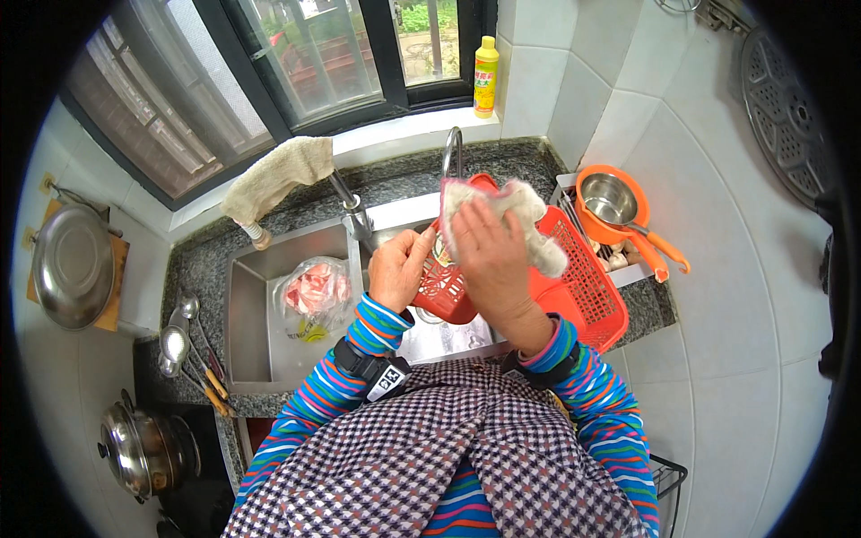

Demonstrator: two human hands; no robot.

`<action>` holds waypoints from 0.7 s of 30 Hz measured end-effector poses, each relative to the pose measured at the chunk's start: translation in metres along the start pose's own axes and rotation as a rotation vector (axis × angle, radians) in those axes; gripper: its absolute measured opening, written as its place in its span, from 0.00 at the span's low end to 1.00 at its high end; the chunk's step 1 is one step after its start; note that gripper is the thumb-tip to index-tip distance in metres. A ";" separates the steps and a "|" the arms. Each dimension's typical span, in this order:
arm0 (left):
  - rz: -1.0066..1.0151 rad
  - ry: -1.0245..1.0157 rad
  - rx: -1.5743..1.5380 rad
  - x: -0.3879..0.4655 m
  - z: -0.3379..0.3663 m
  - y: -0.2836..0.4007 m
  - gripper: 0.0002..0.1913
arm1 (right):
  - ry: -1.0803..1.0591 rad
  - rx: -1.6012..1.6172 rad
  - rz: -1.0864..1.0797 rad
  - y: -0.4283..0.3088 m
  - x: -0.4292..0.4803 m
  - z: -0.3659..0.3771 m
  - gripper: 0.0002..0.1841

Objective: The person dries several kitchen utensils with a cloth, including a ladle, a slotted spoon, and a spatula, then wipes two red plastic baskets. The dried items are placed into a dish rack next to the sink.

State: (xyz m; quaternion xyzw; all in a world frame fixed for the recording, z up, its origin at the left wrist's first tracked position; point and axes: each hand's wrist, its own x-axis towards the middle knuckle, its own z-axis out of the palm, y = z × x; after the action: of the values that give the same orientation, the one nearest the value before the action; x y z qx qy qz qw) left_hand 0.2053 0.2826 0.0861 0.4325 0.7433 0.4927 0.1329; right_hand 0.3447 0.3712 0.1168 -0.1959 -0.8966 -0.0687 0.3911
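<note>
My left hand (395,269) grips the rim of a small red plastic basket (440,296), which is tilted over the right sink basin (447,343). Against the far side of that basket my right hand (491,259) presses a cream cloth with a pink edge (538,245); the palm hides part of both. A larger red plastic basket (592,296) stands just right of my right hand. In the left sink basin (252,323) lies a clear plastic bag of raw meat (315,289), apart from my hands.
A faucet (356,218) with a cloth-covered spout rises between the basins. Ladles (176,343) lie on the granite counter at left, above a steel pot (144,454). An orange colander holding a steel saucepan (609,198) sits at right. A yellow bottle (485,77) stands on the sill.
</note>
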 end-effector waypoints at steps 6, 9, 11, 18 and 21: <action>0.046 0.048 -0.366 0.009 0.013 -0.031 0.19 | -0.101 0.074 -0.171 -0.042 -0.032 0.002 0.18; -0.118 -0.064 -0.525 0.011 -0.001 -0.038 0.16 | -0.121 0.303 -0.335 -0.043 -0.043 -0.003 0.18; -0.113 -0.066 -0.576 0.011 -0.010 -0.037 0.17 | -0.114 0.413 -0.345 -0.036 -0.044 -0.004 0.17; -0.183 -0.097 -0.811 -0.001 -0.009 -0.015 0.20 | 0.136 0.487 -0.198 0.007 -0.006 -0.001 0.19; -0.256 -0.108 -0.875 -0.005 -0.014 -0.007 0.21 | 0.269 0.546 -0.106 0.033 0.018 0.004 0.20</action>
State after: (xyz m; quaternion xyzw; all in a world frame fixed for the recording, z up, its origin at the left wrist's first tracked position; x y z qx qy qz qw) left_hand 0.1955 0.2692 0.0856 0.2653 0.5050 0.7166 0.4015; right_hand 0.3443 0.4078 0.1259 -0.0258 -0.8311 0.1292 0.5403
